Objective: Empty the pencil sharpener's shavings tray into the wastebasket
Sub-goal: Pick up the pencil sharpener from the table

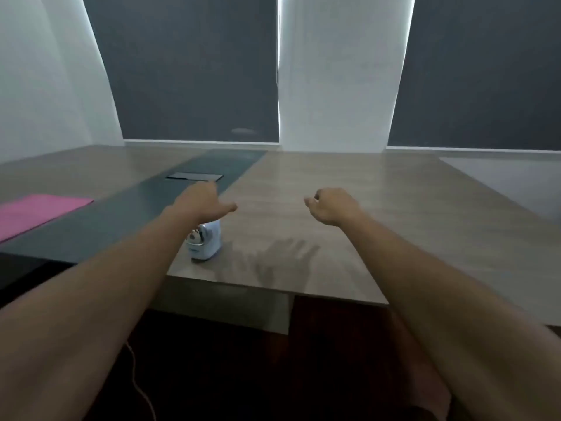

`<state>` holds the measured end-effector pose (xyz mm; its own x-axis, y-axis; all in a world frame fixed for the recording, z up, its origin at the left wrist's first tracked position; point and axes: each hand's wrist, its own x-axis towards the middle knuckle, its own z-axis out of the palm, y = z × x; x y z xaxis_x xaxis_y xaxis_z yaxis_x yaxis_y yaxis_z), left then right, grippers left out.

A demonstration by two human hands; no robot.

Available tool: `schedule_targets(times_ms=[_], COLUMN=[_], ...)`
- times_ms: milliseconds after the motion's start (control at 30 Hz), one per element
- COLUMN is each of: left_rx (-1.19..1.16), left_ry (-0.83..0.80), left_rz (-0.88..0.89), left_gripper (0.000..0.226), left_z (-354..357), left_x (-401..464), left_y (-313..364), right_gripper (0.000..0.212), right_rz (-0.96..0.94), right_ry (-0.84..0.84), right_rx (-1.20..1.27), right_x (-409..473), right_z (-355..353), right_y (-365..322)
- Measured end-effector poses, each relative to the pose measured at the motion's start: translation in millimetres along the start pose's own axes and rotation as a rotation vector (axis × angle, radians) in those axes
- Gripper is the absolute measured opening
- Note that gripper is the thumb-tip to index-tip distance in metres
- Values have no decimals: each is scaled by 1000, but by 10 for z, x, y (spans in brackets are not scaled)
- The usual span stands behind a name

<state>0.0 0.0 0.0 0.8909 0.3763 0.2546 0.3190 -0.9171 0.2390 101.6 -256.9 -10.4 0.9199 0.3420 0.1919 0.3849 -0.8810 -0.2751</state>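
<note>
Near the counter's (303, 208) front edge stands the pencil sharpener (204, 242), upright, pale blue, partly hidden under the left forearm. Left hand (202, 201) hovers above it, loosely spread, gripping nothing. Right hand (332, 206) hangs well apart, fingers curled loosely, empty. Pink sheet (36, 211) lies far left.

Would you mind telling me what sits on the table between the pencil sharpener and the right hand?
Nothing: in the head view, only bare wood tabletop with hand shadows lies between the pencil sharpener and the right hand.
</note>
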Motion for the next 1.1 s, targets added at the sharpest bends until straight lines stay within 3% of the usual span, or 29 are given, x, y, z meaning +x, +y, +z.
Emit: schedule_targets(times_ms=[133,433,567,700,833,933,1100], left_rx=[-52,-455,-851,-1100,-1189,-1236,-1251], left_ry=[-49,-7,-65,-119,-185,-228,-293], left_rz=[-178,-417,-418,-418,-347,-289,-196], left_gripper=[90,75,49,37,18,17,15], left_z=[160,484,481,477,536,586,663], left_x=[-133,-122,-46,-5,49,91,140], left_y=[-335,-519,-400,-51,276,527,887], right_gripper=[62,52,49,59,68,75,61], right_rz=[-54,-168,-85,125,212,211,205], right_ry=[-39,-71,-169,-398,-517,-541,-488], right_rx=[13,236,498,889,1035,1116,1189], right_x=[-100,-83,-65,-77,-31,-3,-27], right_z=[150,450,496,475,471,449,392], right_y=[-261,-519,-559,-521,-353,-202,78])
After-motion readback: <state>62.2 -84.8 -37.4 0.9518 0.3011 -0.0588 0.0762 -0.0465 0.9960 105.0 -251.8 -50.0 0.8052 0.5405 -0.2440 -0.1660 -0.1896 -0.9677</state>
